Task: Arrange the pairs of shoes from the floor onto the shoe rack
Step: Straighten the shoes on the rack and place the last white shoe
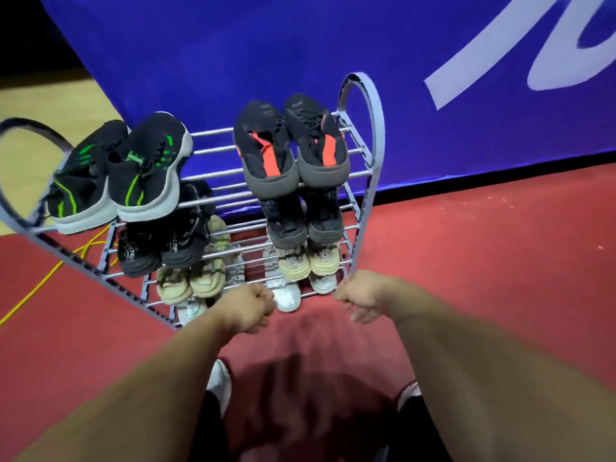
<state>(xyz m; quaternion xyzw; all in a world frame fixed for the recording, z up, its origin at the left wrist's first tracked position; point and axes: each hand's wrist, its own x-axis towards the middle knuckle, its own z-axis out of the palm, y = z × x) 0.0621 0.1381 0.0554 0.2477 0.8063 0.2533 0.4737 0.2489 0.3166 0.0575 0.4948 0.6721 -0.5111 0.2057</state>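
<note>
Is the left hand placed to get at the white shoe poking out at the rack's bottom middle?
Likely yes. The left hand is right beside the white shoe, whose toe sticks out the front of the shoe rack. Nothing lies between them, and its grip looks empty.

In my right hand [361, 300] grip, the shoe rack [373, 181] side strip looks like matt grey-blue plastic with a notched edge. Left of the grip, the rails [213, 151] read as smooth metal tube with a dull shine. Above the grip, the black-and-orange shoes [266, 151] show matt knitted cloth over rubbery grey soles. The beige shoes [296, 265] just beside the grip look a coarser knit. Below it, I see the red floor [483, 245], matt and faintly speckled.
</note>
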